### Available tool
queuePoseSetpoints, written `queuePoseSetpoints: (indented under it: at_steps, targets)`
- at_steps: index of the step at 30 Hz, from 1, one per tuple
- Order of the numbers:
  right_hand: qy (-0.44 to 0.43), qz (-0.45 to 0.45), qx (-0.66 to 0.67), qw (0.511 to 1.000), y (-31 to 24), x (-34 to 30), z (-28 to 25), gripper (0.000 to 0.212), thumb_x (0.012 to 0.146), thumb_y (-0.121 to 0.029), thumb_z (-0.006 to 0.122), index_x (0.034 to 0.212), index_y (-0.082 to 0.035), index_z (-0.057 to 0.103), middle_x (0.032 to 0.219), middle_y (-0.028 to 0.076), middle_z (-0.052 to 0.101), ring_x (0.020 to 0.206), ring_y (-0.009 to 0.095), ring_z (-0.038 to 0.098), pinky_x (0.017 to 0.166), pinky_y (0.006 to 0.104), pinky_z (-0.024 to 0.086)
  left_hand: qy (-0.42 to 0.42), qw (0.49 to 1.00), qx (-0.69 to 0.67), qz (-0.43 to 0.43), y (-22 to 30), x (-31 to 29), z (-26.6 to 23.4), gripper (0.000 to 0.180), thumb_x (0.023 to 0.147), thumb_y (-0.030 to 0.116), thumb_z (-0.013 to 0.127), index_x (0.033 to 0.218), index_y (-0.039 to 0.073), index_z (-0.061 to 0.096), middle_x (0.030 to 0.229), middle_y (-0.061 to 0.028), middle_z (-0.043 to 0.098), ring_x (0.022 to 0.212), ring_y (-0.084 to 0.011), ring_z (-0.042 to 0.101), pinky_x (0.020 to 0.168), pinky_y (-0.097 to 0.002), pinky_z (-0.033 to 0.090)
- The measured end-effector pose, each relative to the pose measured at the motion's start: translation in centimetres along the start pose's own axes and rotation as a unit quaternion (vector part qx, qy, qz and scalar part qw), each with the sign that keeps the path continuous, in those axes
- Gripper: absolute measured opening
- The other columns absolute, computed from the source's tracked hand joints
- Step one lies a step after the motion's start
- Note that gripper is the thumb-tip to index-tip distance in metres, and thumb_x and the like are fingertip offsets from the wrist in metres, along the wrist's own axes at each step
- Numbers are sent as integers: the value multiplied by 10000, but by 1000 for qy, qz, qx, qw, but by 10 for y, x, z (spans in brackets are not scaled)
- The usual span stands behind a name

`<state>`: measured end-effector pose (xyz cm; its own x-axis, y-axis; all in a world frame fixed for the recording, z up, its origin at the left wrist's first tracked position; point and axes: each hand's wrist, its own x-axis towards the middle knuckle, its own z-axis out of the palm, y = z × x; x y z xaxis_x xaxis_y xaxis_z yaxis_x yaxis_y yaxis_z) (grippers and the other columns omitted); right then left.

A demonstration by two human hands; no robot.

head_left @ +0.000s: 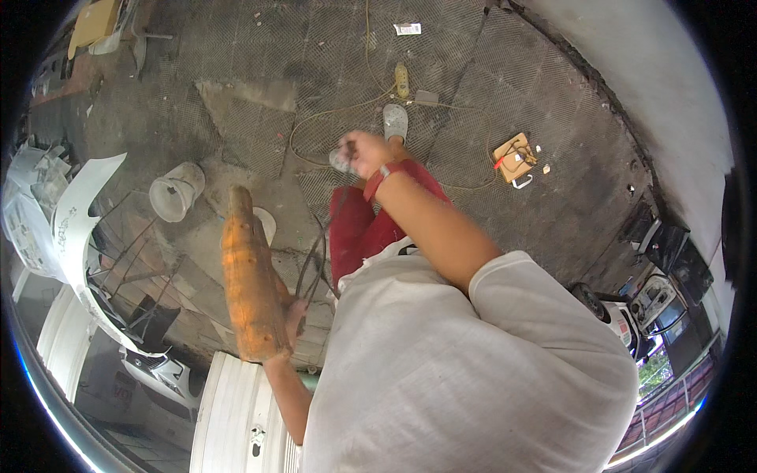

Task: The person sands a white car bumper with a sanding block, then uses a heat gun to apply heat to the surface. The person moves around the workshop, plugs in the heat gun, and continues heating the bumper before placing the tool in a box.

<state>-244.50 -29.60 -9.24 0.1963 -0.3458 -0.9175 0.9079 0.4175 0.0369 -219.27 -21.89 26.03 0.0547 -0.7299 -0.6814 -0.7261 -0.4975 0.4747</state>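
A small white packet (408, 29) lay on the floor (339, 55) with printing too small to make out. The floor was grey, stained and finely patterned, broken by plain patches, and ran up to a pale wall (639, 71) on the right. A thin yellowish cord (315, 118) looped across it near a yellow power strip (402, 80); a white bucket (175, 193) and a curved white panel (72, 206) stood to the left. The worn orange tool (251, 276) was raised left of the person's body, the left hand (294, 315) gripping it, partly hidden behind it. The right hand (365, 154), blurred above the feet, had its fingers bent around a small dark thing (352, 147), its kind unclear.
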Motion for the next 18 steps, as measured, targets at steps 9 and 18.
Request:
queuePoseSetpoints:
  at_steps: [9, 18]
  targets:
    - [248, -117, -22, 961, -134, 76, -131, 164, 1039, -109, 560, 1162, -1, 572, 872, 141, 615, 748, 265, 635, 722, 439, 584, 60, 994, -36, -87, -108, 31, -43, 222, 918, 156, 801, 1043, 44, 655, 910, -45, 676, 832, -175, 631, 797, -332, 513]
    - [334, -60, -603, 722, -239, 173, -235, 386, 1060, -263, 500, 842, 9, 667, 737, 139, 699, 553, 242, 665, 466, 398, 482, 124, 934, -129, -308, -214, 71, -2, 276, 897, 127, 785, 1102, 35, 626, 968, -59, 630, 819, -174, 594, 765, -323, 491]
